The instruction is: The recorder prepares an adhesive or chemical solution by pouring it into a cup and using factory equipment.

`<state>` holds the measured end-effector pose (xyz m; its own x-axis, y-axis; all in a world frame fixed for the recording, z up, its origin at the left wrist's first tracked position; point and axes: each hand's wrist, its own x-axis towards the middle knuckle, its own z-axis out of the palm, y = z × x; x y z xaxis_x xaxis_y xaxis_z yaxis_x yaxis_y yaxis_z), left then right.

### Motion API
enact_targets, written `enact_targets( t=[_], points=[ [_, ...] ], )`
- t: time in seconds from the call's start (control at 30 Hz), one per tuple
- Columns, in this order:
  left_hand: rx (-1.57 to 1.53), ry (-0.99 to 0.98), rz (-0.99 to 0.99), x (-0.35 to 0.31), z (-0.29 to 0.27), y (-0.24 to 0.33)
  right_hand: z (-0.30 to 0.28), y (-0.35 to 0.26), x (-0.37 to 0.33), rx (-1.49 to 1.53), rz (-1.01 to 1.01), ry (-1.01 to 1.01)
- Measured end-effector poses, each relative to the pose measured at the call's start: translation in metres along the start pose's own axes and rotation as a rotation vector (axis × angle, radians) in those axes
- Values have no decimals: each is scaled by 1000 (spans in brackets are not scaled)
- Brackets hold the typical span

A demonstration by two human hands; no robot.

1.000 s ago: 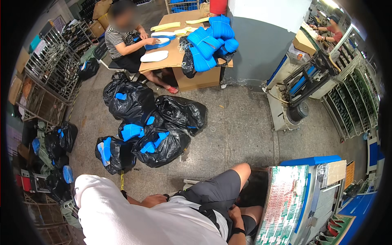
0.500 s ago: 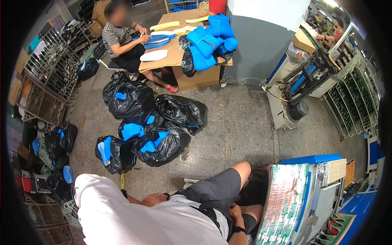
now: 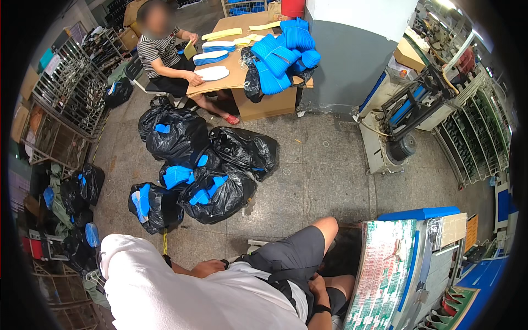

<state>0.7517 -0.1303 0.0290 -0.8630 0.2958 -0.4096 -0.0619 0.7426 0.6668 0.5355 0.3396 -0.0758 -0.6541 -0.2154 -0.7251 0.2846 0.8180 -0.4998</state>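
Note:
I am seated, with my white shirt and dark grey shorts filling the lower middle. My left hand lies low beside my waist, next to a small black item; its fingers are too indistinct to read. My right hand, with a black watch on the wrist, rests on my lap between the thighs. Its fingers are mostly hidden, and nothing shows in it. A black strap crosses my waist. Close to my knees stands a stack wrapped in clear, green-printed film.
Black bags with blue pieces cover the floor ahead left. At a cardboard-topped table, a seated co-worker touches a white insole and holds a yellow piece. Blue bundles lie there. A machine stands right of the pillar.
The co-worker's hands have left the blue-and-white insole stack; one now holds up a yellow piece, the other touches the front white insole. My own hands have not visibly moved.

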Motion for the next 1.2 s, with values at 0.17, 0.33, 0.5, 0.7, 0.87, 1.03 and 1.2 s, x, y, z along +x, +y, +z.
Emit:
enact_targets(
  t=[0.17, 0.33, 0.5, 0.7, 0.87, 1.03, 1.2],
  points=[
    [31, -68, -14, 2, -14, 13, -2, -4, -4, 12, -42, 31],
    [14, -24, -3, 2, -8, 8, -27, -18, -4, -80, -71, 96],
    [-1, -52, -46, 0, -7, 6, -106, -111, -37, 28, -428, 426],
    [2, -15, 16, -4, -7, 4, -218, -305, -153, 916, -1174, -65],
    [59, -68, 34, 9, -23, 13, -249, -400, -219, 850, -1674, -243],
    [43, -20, -29, -6, -4, 0, -231, -426, -214, 865, -1656, -401],
    [21, -19, -69, -11, -3, 6, -217, -426, -194, 901, -1947, -457]
  ],
)
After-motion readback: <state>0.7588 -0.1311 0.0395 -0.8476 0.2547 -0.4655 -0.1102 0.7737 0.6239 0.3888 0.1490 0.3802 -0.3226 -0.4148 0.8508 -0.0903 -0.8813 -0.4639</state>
